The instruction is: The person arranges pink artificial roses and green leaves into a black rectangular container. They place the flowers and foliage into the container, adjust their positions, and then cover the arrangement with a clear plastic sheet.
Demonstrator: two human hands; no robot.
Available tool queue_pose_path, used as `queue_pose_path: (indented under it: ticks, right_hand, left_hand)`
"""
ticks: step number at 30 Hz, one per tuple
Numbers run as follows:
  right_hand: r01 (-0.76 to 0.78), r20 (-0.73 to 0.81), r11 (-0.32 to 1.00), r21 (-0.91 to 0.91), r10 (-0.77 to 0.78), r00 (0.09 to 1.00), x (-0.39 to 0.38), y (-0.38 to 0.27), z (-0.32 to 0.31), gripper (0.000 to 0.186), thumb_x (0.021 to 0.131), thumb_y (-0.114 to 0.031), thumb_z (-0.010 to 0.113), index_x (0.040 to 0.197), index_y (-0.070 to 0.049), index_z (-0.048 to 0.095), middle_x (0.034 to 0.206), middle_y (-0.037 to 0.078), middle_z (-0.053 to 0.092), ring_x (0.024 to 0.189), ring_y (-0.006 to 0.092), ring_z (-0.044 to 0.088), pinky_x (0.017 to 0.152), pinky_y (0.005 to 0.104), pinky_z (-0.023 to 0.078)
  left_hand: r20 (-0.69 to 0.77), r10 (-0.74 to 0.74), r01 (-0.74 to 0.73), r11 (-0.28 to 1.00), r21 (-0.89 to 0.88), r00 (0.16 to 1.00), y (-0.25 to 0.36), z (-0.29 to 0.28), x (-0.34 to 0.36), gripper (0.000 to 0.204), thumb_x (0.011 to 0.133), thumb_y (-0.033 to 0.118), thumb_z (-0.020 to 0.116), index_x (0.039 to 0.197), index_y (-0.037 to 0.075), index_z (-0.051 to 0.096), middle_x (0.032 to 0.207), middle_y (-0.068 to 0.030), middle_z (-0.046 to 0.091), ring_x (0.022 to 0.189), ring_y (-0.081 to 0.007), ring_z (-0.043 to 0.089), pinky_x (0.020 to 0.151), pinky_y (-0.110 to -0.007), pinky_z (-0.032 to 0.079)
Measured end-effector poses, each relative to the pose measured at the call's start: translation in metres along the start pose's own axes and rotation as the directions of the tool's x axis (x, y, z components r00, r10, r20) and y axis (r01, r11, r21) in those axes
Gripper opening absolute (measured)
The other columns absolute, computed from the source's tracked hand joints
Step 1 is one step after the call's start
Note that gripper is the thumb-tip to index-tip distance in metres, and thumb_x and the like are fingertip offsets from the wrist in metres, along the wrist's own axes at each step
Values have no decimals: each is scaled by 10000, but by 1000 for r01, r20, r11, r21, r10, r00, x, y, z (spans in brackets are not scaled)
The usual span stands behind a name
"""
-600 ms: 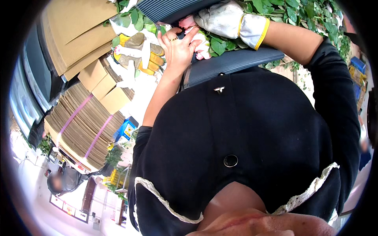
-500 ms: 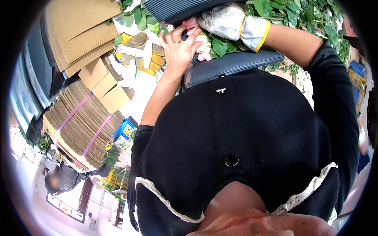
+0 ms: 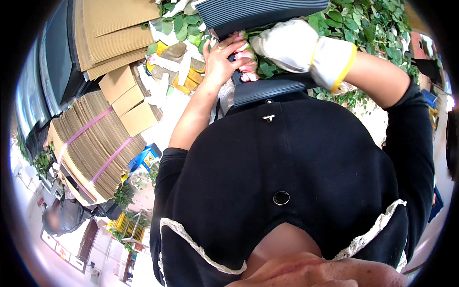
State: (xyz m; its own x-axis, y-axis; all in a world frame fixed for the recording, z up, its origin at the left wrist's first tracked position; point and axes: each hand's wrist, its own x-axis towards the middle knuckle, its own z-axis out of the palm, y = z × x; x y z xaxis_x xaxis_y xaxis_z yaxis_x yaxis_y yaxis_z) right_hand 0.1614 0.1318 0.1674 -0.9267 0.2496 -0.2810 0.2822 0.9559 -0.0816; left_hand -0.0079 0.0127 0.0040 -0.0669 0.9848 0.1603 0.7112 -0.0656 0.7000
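In the head view, two hands work at a dark corrugated sheet (image 3: 272, 89), whose two flaps stand on the far and near sides of a row of pink roses (image 3: 248, 64). The roses lie toward the sheet's left edge, their heads facing that edge; at least three blooms show, but they overlap, so the full number cannot be told.

The bare left hand (image 3: 221, 63), wearing one ring (image 3: 220, 48), reaches over the left edge. Its fingers are spread apart and touch the blooms; whether they pinch any of them cannot be told. The right hand (image 3: 285, 46), in one white glove (image 3: 331, 62) with a yellow-edged cuff, rests just right of the blooms, over the green leaves. Its fingertips are hidden, so its grip cannot be told.

Beyond the sheet's left edge, one spare yellow-and-grey glove (image 3: 192, 77) lies on a white surface (image 3: 161, 125), with white scraps on and beside it. Farther left are several brown cardboard sheets (image 3: 114, 40) and one thick cardboard stack (image 3: 79, 152) bound by two pink straps (image 3: 85, 132), with one blue box (image 3: 143, 159) near it. A large heap of foliage (image 3: 366, 31) lies beyond the sheet's right edge. One other person (image 3: 71, 216) shows at lower left, near yellow crates (image 3: 125, 227).
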Motion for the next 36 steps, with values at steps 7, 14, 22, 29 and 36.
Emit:
queue_pose_path:
  ticks: [7,14,22,29,36]
  right_hand:
    - [-16,114,997,70,8,993,37,6,59,345,913,-391,513,912,-121,729,882,140,719,820,339,697,718,475,546]
    - [-39,91,995,95,30,995,34,3,66,229,818,-273,602,906,-78,683,840,111,695,756,283,696,649,445,550]
    - [149,19,989,21,-149,989,-12,3,-16,142,732,-133,596,851,-57,620,731,101,643,681,273,682,537,395,542]
    - [54,299,995,86,-77,951,32,-9,45,261,869,-321,553,894,-122,721,850,106,718,805,312,704,692,460,548]
    - [71,391,985,156,-127,912,25,-5,21,257,923,-318,510,1001,-95,613,849,155,684,804,350,677,672,460,524]
  left_hand:
    - [8,20,-20,1000,-20,1000,0,0,4,494,668,407,804,1096,177,720,1302,18,622,1240,-163,539,1152,-533,110]
    - [110,-20,27,997,-66,994,6,-13,4,481,776,415,743,1182,167,674,1357,5,579,1303,-216,485,1126,-596,184]
    - [72,-219,230,934,-273,973,35,-54,-25,397,759,218,790,1144,162,713,746,-46,561,683,-189,564,708,-327,477]
    - [22,-178,178,984,25,984,28,-12,-24,493,674,395,798,1142,262,721,956,-32,538,1033,-248,484,1005,-445,299]
    - [12,-193,193,981,-4,981,27,-6,-30,517,673,417,804,1171,326,697,1028,-19,550,1050,-262,463,1035,-424,299]
